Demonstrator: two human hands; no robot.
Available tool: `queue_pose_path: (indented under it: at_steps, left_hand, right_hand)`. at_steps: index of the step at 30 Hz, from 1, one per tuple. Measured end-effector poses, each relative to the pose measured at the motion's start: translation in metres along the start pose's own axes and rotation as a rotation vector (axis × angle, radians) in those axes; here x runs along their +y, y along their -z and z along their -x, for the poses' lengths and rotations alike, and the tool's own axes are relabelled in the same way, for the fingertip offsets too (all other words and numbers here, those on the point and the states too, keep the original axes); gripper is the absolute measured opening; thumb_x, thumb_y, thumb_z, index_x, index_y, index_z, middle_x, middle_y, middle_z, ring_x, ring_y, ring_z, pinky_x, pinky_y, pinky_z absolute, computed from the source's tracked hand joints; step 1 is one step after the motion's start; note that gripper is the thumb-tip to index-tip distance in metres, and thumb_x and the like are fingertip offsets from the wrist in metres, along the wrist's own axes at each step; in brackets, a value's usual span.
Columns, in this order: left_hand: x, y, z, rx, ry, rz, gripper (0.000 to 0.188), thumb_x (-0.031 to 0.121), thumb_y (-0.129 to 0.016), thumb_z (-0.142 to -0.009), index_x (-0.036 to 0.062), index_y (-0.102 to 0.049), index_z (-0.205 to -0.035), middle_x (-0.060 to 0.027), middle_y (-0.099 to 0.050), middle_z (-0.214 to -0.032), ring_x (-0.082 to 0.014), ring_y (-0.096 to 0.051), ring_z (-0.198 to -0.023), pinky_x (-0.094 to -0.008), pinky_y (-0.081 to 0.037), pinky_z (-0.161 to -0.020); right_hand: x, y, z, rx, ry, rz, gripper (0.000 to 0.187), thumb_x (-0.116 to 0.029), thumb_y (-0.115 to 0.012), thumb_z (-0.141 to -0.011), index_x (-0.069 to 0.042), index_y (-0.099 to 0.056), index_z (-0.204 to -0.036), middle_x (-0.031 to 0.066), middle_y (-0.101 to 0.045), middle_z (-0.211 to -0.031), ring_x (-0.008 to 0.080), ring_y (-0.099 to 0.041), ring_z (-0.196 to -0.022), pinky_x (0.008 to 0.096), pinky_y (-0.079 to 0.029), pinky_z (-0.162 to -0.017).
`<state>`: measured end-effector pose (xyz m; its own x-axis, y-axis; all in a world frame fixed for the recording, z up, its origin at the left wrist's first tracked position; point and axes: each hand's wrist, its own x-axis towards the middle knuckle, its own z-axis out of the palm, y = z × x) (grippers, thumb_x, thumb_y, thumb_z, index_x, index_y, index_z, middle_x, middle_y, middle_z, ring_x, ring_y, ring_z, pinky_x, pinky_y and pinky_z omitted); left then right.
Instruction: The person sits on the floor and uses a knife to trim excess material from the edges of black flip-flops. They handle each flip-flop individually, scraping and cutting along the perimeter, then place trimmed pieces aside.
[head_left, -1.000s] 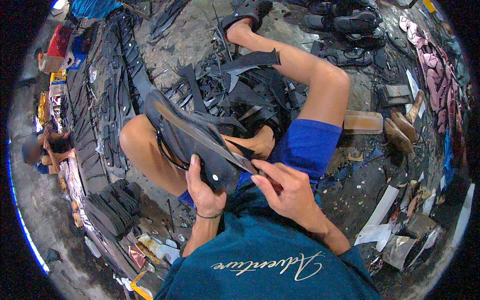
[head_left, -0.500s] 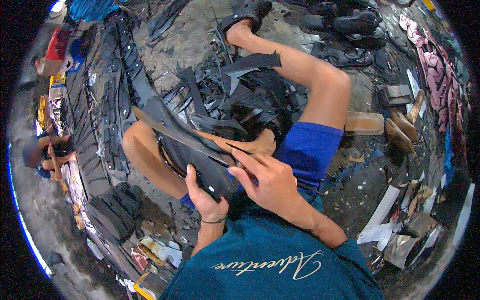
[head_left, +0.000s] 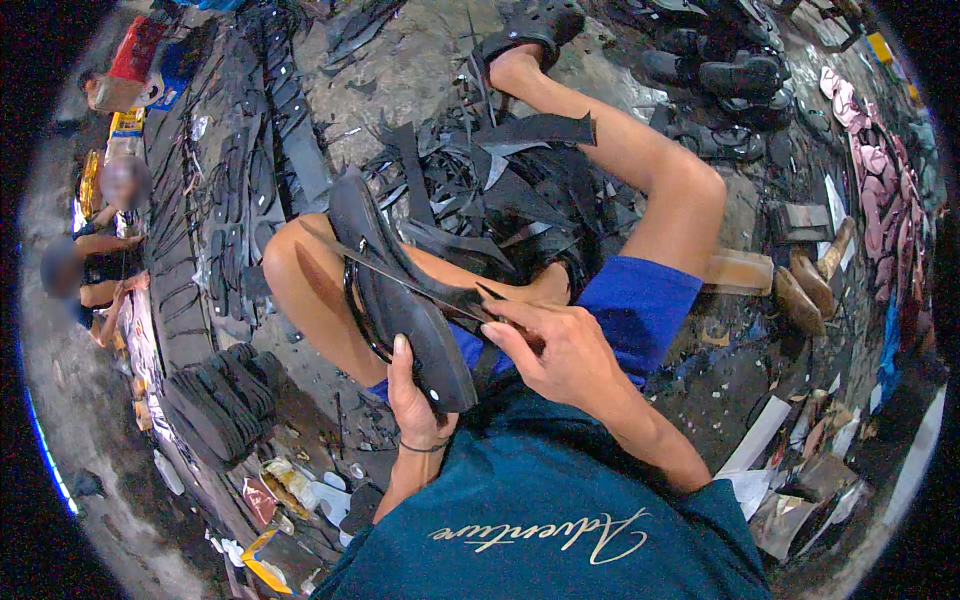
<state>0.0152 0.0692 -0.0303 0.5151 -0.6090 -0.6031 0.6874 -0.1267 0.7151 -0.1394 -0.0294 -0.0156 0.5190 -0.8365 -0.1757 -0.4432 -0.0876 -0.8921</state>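
Note:
My left hand (head_left: 415, 400) is closed round the heel end of a black sandal (head_left: 415, 335), thumb on top, fingers hidden beneath. The sandal slants over my bent left leg, its far end pointing up and left. In my right hand (head_left: 555, 345) is a knife, its handle mostly covered by the fingers. The knife's long thin blade (head_left: 385, 270) lies across the sandal, along its right side. A dark rubber flap (head_left: 440, 288) curves beside the blade, towards my right fingers; whether it is still joined to the sandal I cannot tell.
Black rubber scraps (head_left: 480, 190) lie heaped between my legs. Stacked black soles (head_left: 220, 395) stand at left, black footwear (head_left: 735, 70) at far right. Pink straps (head_left: 875, 170) hang along the right side. A wooden block (head_left: 740, 270) lies past my right thigh. Other people (head_left: 90, 265) sit at far left.
The sandal has turned a little, its far end now more upright. The blade still lies across it in my right hand. The whole view has shifted slightly, and a second person shows at far left.

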Motion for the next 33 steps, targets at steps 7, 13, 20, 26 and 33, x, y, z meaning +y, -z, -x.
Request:
queue_pose_path:
  at_steps: [7, 13, 20, 26, 33]
  left_hand:
    - [-0.006, -0.009, -0.003, -0.071, 0.044, 0.123, 0.041, 0.044, -0.052, -0.101, 0.0070, -0.061, -0.116, -0.0035, -0.069, -0.090, -0.0138, -0.066, -0.069, -0.0287, -0.057, -0.059]
    - [-0.016, 0.005, 0.013, -0.092, -0.018, -0.027, 0.042, 0.038, -0.054, -0.100, 0.0029, -0.058, -0.123, -0.0103, -0.067, -0.109, -0.0223, -0.066, -0.096, -0.0378, -0.054, -0.086]
    - [0.042, 0.036, -0.024, -0.616, -0.356, -0.709, 0.071, 0.018, -0.078, -0.083, -0.0002, -0.042, -0.141, -0.0102, -0.054, -0.137, -0.0224, -0.052, -0.126, -0.0385, -0.037, -0.110]
    - [0.130, -0.030, -0.043, -0.338, -0.423, -0.340, 0.032, 0.018, -0.056, -0.101, -0.0014, -0.057, -0.127, -0.0058, -0.067, -0.110, -0.0131, -0.064, -0.102, -0.0276, -0.050, -0.093]
    - [0.113, 0.020, -0.041, -0.333, -0.271, -0.522, 0.035, 0.019, -0.054, -0.103, -0.0018, -0.054, -0.131, -0.0027, -0.064, -0.115, -0.0081, -0.058, -0.103, -0.0231, -0.046, -0.091]
  right_hand:
    - [0.060, -0.086, -0.060, 0.376, 0.283, 0.084, 0.026, -0.022, -0.067, -0.092, -0.005, -0.071, -0.111, 0.0158, -0.069, -0.084, 0.0309, -0.069, -0.073, 0.0372, -0.053, -0.063]
    - [0.006, -0.060, -0.144, 0.311, 0.177, -0.011, 0.027, -0.028, -0.065, -0.094, -0.005, -0.073, -0.106, 0.0176, -0.071, -0.087, 0.0290, -0.069, -0.072, 0.0383, -0.053, -0.062]
    - [-0.029, -0.001, -0.093, -0.114, 0.056, -0.300, 0.028, -0.026, -0.067, -0.095, 0.001, -0.069, -0.102, 0.0060, -0.066, -0.080, 0.0122, -0.060, -0.073, 0.0337, -0.050, -0.068]
    - [-0.020, 0.009, -0.026, 0.312, 0.304, -0.250, 0.030, -0.015, -0.065, -0.092, -0.001, -0.066, -0.119, 0.0157, -0.068, -0.102, 0.0254, -0.067, -0.078, 0.0348, -0.054, -0.073]
    - [0.037, 0.005, 0.061, -0.064, 0.248, -0.061, 0.041, -0.017, -0.076, -0.082, -0.005, -0.068, -0.120, 0.0120, -0.070, -0.089, 0.0253, -0.066, -0.072, 0.0354, -0.055, -0.064]
